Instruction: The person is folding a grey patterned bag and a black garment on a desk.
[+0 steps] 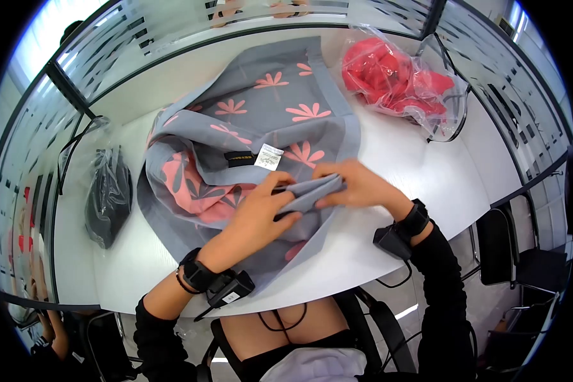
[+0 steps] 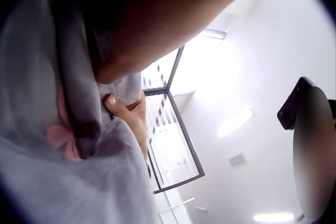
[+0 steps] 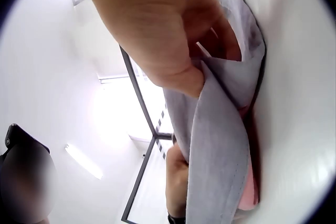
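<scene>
A large grey cloth (image 1: 248,60) with pink flower prints and a plain grey border lies bunched on the white table. Part of it is turned back, exposing a pink face with grey flowers, a black label (image 1: 240,158) and a white tag (image 1: 268,157). At its near right edge, my right hand (image 1: 358,184) grips a folded piece of the border between thumb and fingers. My left hand (image 1: 251,216) holds the same fold just to the left, thumb toward me. In the right wrist view, the border (image 3: 218,145) hangs down from the right thumb and fingers.
A clear plastic bag (image 1: 452,92) with red contents lies at the back right. On the left is another clear bag with a dark item (image 1: 108,197). Low glass partitions (image 1: 235,28) edge the table, and a black chair (image 1: 522,248) stands at right.
</scene>
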`<control>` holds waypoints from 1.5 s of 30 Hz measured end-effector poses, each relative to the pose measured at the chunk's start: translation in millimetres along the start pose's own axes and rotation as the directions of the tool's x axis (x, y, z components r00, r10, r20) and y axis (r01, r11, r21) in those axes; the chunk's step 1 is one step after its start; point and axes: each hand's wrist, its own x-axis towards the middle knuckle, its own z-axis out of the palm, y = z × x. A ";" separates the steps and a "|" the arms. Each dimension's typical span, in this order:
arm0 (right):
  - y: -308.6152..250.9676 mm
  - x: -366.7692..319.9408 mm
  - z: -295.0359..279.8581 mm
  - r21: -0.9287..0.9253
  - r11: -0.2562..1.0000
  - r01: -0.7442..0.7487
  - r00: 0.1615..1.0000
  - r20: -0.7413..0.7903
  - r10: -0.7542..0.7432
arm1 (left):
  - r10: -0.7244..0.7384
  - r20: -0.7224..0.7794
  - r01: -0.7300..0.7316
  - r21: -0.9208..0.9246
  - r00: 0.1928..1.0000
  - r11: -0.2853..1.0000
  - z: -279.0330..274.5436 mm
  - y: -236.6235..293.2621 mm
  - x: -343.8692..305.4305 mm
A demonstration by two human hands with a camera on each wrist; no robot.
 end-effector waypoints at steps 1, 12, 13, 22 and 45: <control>10.1 1.5 -8.2 -0.065 0.997 0.035 0.995 -0.092 -0.041 | 0.007 -0.016 -0.006 0.059 1.000 0.998 -4.6 -3.0 -0.4; 73.8 -22.1 -93.3 -0.206 0.966 -0.155 0.493 -0.863 -0.105 | 0.043 -0.026 -0.031 0.344 0.999 0.938 -75.5 5.7 -0.8; 77.6 -22.6 -95.5 -0.203 0.968 -0.150 0.465 -0.878 -0.112 | 0.139 -0.023 -0.117 0.411 0.990 0.904 -80.5 3.0 -1.1; 92.1 -27.3 -102.8 -0.068 0.985 -0.156 0.447 -0.894 0.009 | -0.292 -0.258 0.297 -0.023 0.921 0.955 -88.4 -31.8 -1.6; 92.9 -22.9 -97.8 -0.084 0.988 -0.132 0.541 -0.841 0.001 | -0.508 -0.093 0.461 -0.306 0.856 0.833 -70.7 -54.7 -0.6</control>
